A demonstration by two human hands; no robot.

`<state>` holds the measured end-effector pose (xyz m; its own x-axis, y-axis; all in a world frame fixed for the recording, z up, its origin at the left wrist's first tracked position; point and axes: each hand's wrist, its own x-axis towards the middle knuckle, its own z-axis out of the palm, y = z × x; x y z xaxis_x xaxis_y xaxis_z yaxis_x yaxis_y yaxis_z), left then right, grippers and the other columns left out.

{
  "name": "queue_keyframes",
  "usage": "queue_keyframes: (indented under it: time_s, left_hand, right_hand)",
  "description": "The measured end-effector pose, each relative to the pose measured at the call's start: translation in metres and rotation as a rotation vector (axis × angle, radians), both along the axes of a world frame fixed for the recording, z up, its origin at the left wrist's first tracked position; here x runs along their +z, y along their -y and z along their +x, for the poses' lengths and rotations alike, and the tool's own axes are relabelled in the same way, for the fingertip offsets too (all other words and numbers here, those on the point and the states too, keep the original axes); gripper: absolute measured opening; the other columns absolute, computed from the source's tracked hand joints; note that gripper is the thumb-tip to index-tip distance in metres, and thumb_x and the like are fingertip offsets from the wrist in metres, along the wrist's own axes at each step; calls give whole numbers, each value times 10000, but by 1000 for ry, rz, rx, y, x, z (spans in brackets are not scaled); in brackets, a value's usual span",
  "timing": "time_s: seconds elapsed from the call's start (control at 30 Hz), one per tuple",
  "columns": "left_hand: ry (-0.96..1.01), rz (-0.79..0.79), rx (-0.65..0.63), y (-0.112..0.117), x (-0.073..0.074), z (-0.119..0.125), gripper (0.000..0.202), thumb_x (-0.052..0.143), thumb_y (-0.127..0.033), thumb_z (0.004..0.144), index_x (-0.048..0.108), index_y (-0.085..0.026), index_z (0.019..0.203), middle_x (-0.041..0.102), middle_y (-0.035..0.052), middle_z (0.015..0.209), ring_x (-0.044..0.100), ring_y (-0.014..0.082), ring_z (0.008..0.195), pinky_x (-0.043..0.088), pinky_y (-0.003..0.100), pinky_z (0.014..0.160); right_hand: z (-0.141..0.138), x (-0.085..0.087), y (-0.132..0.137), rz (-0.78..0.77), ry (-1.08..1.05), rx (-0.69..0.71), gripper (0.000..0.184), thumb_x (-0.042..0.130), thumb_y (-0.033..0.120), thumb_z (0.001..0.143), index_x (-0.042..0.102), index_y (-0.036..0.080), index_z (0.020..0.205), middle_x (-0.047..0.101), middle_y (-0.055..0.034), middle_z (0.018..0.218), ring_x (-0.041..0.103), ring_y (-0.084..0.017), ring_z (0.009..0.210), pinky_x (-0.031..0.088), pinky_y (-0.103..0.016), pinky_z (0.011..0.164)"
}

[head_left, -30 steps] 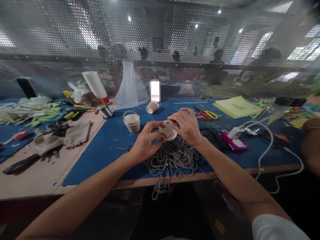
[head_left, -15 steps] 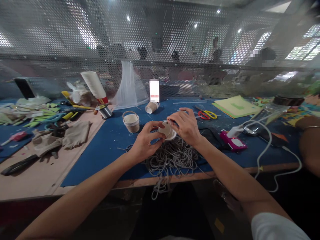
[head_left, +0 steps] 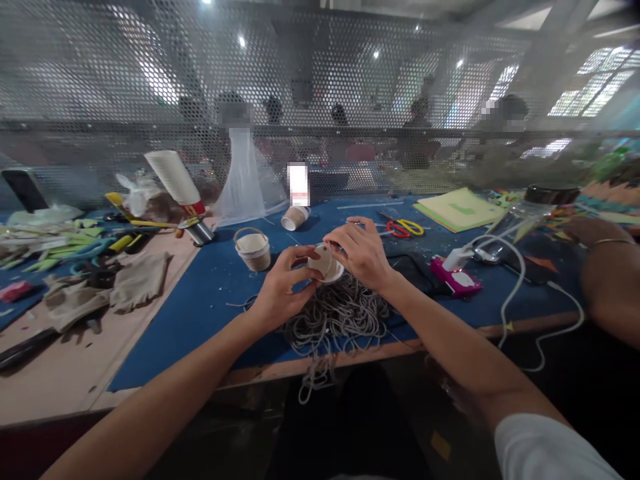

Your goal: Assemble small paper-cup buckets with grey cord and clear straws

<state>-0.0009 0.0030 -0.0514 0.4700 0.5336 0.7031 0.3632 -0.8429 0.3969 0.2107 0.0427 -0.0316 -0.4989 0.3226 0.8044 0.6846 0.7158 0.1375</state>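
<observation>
My left hand [head_left: 286, 287] is closed around a small white paper cup [head_left: 320, 263], whose open mouth is tilted up toward me. At the cup's far right rim, my right hand [head_left: 361, 255] has its thumb and forefinger pinched together; what lies between these fingertips is too small to make out. A tangled heap of grey cord [head_left: 340, 313] lies under both hands and hangs over the table's front edge. Left of my hands stands a cord-wrapped cup [head_left: 254, 252] with an arched handle, like a little basket. Another wrapped cup [head_left: 295, 219] lies on its side behind.
Red and yellow scissors [head_left: 404, 228] and a pile of yellow paper [head_left: 457, 208] lie to the right, near a magenta power block [head_left: 456, 277] with white cables. On the left are stacked paper cups [head_left: 173, 177] and gloves [head_left: 137, 281]. Another person's arm [head_left: 607, 280] rests at far right.
The whole view has shifted, so the table's contents appear farther left. Both hands keep nearly the same hold at the cup, whose mouth appears slightly turned.
</observation>
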Motion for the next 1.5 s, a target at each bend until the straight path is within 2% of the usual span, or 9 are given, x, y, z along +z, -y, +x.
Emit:
queue_keyframes:
  time_s: [1.5]
  left_hand:
    - [10,-3,4,0,0,0,147,630,-84,856,705,-201,905,562,93,1189,532,251,1251,533,470,1013]
  right_hand:
    - [1,-5,-2,-29,-4,2,146,480,165,973,579,239,1050,712,-12,967,645,-168,901,347,-409,1054]
